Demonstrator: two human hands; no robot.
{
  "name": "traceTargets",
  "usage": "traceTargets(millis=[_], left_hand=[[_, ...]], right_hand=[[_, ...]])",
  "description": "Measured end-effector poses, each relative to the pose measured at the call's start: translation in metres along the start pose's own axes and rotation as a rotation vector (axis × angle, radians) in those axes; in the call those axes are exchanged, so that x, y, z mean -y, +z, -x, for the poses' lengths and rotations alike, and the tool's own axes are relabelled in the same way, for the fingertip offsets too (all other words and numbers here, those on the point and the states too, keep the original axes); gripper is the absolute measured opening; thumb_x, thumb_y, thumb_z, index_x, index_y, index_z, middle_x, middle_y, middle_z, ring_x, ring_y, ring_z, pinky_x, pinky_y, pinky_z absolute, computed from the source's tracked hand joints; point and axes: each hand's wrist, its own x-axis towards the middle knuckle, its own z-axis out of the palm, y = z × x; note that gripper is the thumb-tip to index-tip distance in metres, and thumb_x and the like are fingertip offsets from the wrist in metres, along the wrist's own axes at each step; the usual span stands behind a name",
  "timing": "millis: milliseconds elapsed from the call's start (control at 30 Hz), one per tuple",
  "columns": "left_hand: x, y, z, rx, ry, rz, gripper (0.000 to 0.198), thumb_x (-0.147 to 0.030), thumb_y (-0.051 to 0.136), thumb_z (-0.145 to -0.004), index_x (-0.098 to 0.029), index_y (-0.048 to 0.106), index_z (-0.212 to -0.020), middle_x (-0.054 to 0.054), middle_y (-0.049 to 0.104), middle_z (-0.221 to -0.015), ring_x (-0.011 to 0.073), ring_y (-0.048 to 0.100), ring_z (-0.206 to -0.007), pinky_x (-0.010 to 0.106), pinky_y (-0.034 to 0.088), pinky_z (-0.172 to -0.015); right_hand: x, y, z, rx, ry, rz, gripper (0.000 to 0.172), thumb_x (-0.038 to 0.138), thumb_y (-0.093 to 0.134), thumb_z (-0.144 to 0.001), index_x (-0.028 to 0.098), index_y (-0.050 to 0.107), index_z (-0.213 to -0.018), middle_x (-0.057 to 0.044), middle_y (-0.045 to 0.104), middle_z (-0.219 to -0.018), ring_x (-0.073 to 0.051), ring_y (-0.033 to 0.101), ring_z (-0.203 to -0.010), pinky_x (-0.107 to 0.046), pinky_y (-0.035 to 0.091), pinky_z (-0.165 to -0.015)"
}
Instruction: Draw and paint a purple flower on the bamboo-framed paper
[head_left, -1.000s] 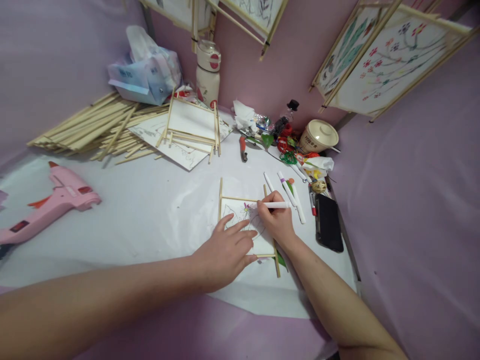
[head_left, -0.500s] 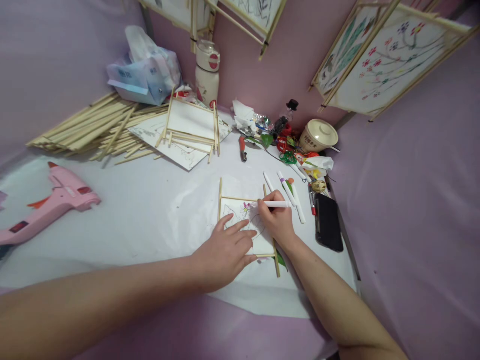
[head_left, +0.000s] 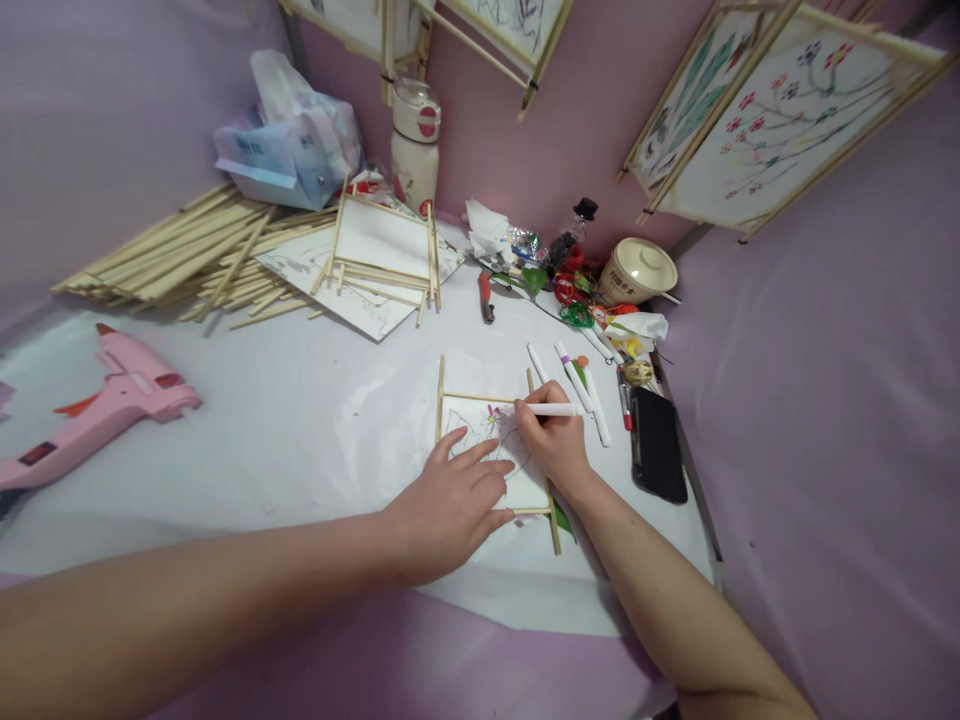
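A small sheet of white paper [head_left: 529, 492] in a frame of thin wooden sticks [head_left: 440, 400] lies on the white-covered table. On it are dark outlines and a pink-and-yellow flower [head_left: 492, 415]. My left hand [head_left: 459, 500] rests flat across the lower left of the sheet, fingers spread, covering part of the drawing. In my right hand [head_left: 553, 440] is a white marker pen [head_left: 556, 409], pinched between thumb and fingers, its tip end pointing left beside the flower. A green leaf [head_left: 561, 520] shows under the frame's lower right corner.
Several white markers [head_left: 574, 368] and a black phone [head_left: 658, 445] lie to the right. A pink glue gun [head_left: 112, 400] is at the left. Behind are a pile of wooden sticks [head_left: 165, 260], a tissue pack [head_left: 292, 150], a bottle [head_left: 415, 150] and a lidded cup [head_left: 637, 270].
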Motion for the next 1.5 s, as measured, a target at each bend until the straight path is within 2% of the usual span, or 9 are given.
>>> traceTargets(millis=[767, 967, 1133, 1500], left_hand=[[0.0006, 0.0007, 0.0001, -0.004, 0.006, -0.015, 0.034, -0.035, 0.035, -0.101, -0.016, 0.063, -0.098, 0.008, 0.062, -0.133, 0.0295, 0.041, -0.138, 0.055, 0.014, -0.116], [0.0016, 0.0019, 0.0009, -0.019, 0.011, -0.023, 0.033, -0.035, 0.036, -0.101, -0.016, 0.063, -0.099, 0.009, 0.062, -0.132, 0.0292, 0.041, -0.138, 0.055, 0.015, -0.116], [-0.0005, -0.0009, -0.0008, -0.009, 0.008, -0.030, 0.031, -0.035, 0.038, -0.100, -0.017, 0.063, -0.097, 0.008, 0.064, -0.129, 0.0279, 0.041, -0.137, 0.054, 0.017, -0.116], [0.0009, 0.0002, -0.0008, 0.001, 0.004, -0.024, 0.029, -0.035, 0.039, -0.099, -0.017, 0.062, -0.095, 0.007, 0.064, -0.130, 0.0280, 0.041, -0.137, 0.053, 0.017, -0.116]], right_hand=[[0.0021, -0.0022, -0.0020, -0.036, 0.020, -0.032, 0.019, 0.026, 0.058, -0.082, 0.023, 0.046, -0.067, 0.006, 0.044, -0.057, -0.012, 0.043, -0.055, -0.026, 0.036, -0.054], [0.0001, -0.0033, -0.0003, -0.068, -0.025, -0.056, 0.018, 0.026, 0.059, -0.083, 0.022, 0.048, -0.070, 0.006, 0.046, -0.060, -0.012, 0.043, -0.055, -0.026, 0.036, -0.054], [-0.0002, -0.0031, 0.0008, 0.030, -0.096, -0.112, 0.015, 0.026, 0.061, -0.084, 0.022, 0.051, -0.073, 0.005, 0.048, -0.061, -0.011, 0.044, -0.054, -0.025, 0.036, -0.052], [-0.0007, -0.0003, 0.0011, 0.120, -0.038, -0.073, 0.016, 0.029, 0.062, -0.084, 0.022, 0.053, -0.073, 0.005, 0.052, -0.059, -0.012, 0.048, -0.056, -0.025, 0.038, -0.053]])
